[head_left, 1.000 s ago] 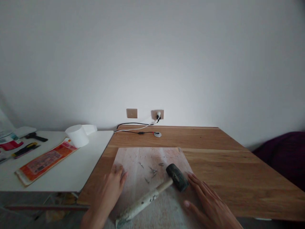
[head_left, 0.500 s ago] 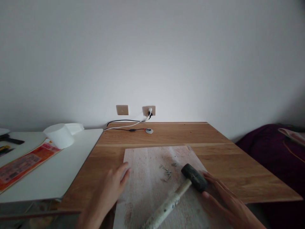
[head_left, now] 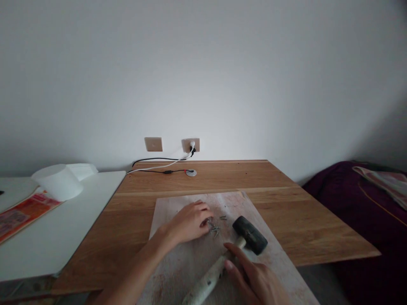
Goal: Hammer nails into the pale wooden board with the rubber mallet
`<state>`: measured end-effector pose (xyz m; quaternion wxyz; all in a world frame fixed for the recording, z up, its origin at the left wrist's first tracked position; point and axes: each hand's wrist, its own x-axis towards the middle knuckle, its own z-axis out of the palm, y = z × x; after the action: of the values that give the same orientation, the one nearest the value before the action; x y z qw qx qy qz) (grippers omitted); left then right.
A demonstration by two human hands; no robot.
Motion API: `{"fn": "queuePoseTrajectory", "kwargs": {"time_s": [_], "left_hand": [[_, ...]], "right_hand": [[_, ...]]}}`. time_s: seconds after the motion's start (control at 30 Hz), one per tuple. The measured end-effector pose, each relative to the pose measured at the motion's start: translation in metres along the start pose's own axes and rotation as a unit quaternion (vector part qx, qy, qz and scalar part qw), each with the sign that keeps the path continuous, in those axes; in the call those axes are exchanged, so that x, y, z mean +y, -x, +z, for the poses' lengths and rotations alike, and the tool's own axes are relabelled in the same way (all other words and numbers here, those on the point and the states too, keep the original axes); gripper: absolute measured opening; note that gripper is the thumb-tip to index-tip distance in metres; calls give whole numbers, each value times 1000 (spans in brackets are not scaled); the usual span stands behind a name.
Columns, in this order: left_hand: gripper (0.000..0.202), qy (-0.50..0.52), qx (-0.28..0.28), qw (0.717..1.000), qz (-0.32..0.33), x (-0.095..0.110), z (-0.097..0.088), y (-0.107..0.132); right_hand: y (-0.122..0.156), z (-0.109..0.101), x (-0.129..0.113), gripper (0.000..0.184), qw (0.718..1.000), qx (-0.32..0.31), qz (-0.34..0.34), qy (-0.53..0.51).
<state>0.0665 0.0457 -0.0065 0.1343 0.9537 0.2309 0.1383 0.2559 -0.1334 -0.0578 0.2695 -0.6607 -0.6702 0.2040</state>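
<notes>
A left hand (head_left: pixel 190 220) curled its fingertips into a small heap of nails (head_left: pixel 215 228) on a worn pale board (head_left: pixel 178 271); whether it pinched one could not be told. At its 4 o'clock, the right hand (head_left: pixel 256 281) lay loosely open across a rubber mallet (head_left: pixel 249 235). A wall socket (head_left: pixel 190 145) sat at 12 o'clock and a white roll (head_left: pixel 57 183) at 9. The end of the mallet's handle was cut off below.

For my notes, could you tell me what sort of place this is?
Probably a home room used as a makeshift workshop: a wooden table below a wall socket, a mallet and loose nails on a board, and purple bedding alongside.
</notes>
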Motion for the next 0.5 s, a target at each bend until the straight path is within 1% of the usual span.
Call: {"fn": "queuePoseTrajectory", "kwargs": {"time_s": [0.07, 0.13, 0.2, 0.27, 0.37, 0.43, 0.5], "left_hand": [[14, -18, -15, 1000, -20, 0, -3, -3], [15, -60, -40, 997, -22, 5, -7, -5], [19, -103, -62, 993, -13, 13, -9, -7], [23, -117, -77, 990, -12, 21, -9, -10], [21, -88, -80, 992, -32, 22, -8, -11], [20, -53, -75, 995, -49, 15, -10, -8], [23, -13, -56, 996, -75, 2, -15, -1]], "right_hand": [[-6, -1, -5, 63, 999, 13, 30, 7], [-8, -1, -9, 62, 998, 35, 50, 9], [-8, 0, -11, 58, 998, 35, 60, 2], [-6, 1, -11, 53, 997, 28, 72, -12], [-3, 2, -8, 47, 995, 27, 89, -31], [-2, 1, -6, 45, 993, 36, 106, -41], [0, -1, -7, 45, 988, 55, 130, -58]]}}
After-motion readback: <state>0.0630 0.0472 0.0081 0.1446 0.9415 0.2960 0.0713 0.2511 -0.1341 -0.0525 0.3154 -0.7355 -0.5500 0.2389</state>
